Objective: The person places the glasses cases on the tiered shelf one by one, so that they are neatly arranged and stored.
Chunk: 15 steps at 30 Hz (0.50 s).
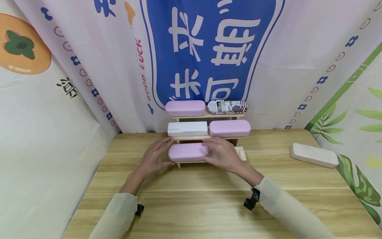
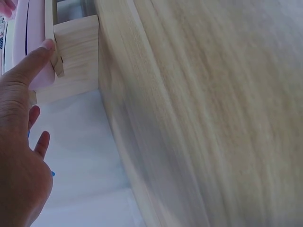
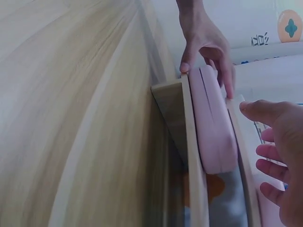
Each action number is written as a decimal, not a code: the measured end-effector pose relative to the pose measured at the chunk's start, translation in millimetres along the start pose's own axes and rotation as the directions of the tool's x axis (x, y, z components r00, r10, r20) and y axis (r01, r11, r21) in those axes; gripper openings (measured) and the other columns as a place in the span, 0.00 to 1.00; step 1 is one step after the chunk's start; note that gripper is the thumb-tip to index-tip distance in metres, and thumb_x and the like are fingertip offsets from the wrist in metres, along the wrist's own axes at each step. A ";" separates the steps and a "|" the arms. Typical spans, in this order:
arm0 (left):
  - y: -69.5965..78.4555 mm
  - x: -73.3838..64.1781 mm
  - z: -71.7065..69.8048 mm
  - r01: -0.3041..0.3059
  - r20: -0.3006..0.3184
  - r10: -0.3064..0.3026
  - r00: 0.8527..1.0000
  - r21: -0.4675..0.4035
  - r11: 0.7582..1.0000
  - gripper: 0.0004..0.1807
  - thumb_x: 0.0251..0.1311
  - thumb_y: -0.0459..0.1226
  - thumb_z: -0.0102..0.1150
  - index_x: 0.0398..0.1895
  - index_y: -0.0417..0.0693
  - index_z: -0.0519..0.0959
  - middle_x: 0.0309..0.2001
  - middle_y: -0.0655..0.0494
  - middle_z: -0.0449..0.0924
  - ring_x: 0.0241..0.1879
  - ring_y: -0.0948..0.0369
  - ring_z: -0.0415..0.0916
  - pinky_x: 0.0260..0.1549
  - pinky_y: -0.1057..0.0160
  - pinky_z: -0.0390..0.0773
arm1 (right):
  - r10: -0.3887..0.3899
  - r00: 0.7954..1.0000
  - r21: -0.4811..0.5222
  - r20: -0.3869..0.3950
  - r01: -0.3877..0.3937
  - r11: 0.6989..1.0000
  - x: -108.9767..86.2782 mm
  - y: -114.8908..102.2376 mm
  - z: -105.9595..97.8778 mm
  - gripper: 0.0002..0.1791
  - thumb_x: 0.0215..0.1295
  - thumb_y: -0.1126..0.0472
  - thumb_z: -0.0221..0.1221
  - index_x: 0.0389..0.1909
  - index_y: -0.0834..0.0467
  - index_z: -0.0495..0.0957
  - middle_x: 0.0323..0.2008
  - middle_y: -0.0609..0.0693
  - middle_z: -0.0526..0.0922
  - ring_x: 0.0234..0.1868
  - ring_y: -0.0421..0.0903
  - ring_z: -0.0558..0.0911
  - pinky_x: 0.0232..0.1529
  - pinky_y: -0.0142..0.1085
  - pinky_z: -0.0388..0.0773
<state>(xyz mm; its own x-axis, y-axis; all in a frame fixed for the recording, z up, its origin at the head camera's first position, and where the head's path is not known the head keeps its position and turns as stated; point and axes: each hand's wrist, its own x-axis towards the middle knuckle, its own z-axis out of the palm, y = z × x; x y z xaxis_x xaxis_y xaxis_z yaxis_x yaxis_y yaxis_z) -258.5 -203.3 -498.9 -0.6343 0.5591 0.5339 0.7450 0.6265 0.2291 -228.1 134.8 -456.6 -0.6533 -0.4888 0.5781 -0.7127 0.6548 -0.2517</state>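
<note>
A pink glasses case (image 1: pixel 188 152) lies on the left part of the lowest tier of a small wooden rack (image 1: pixel 178 164). My left hand (image 1: pixel 153 156) spans the case's left end. Its thumb touches the front edge of the lowest board, seen in the left wrist view, while the fingers reach back beside the tier above. At the case's right end is my right hand (image 1: pixel 222 153), thumb and fingers spread. In the right wrist view, the right hand (image 3: pixel 286 142) is apart from the pink case (image 3: pixel 215 123), with nothing in its fingers.
The middle tier carries a white case (image 1: pixel 187 128) and another pink case (image 1: pixel 229 128). On the top tier are a third pink case (image 1: pixel 185 108) and a newspaper-print case (image 1: pixel 227 107). An off-white case (image 1: pixel 314 155) lies on the table (image 1: pixel 191 202) at right. Printed curtain (image 1: pixel 125 83) hangs behind.
</note>
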 end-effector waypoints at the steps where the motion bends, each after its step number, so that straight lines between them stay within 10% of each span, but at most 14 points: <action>1: 0.3 -0.2 0.1 0.002 0.000 -0.002 1.000 -0.001 1.000 0.61 0.32 0.39 0.94 0.76 0.41 0.71 0.74 0.44 0.72 0.69 0.41 0.72 0.68 0.32 0.70 | -0.008 1.000 0.003 -0.007 0.008 1.000 -0.8 0.9 -3.0 0.34 0.49 0.47 0.84 0.54 0.60 0.88 0.55 0.55 0.90 0.61 0.57 0.85 0.68 0.51 0.78; 15: 1.6 -0.7 -0.7 0.007 0.006 -0.007 1.000 0.022 1.000 0.61 0.34 0.41 0.93 0.77 0.41 0.70 0.74 0.44 0.72 0.69 0.42 0.73 0.68 0.34 0.72 | -0.059 0.998 0.083 0.007 0.058 0.995 -13.0 18.0 -33.6 0.36 0.47 0.50 0.84 0.56 0.62 0.86 0.57 0.58 0.88 0.62 0.58 0.84 0.67 0.52 0.79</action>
<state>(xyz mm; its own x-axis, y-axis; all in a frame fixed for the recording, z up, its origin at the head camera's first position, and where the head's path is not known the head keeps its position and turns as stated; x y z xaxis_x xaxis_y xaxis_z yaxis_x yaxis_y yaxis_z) -256.8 -203.1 -498.4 -0.6405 0.5580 0.5277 0.7361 0.6420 0.2145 -223.8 172.4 -442.5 -0.6117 -0.5306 0.5868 -0.7684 0.5749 -0.2812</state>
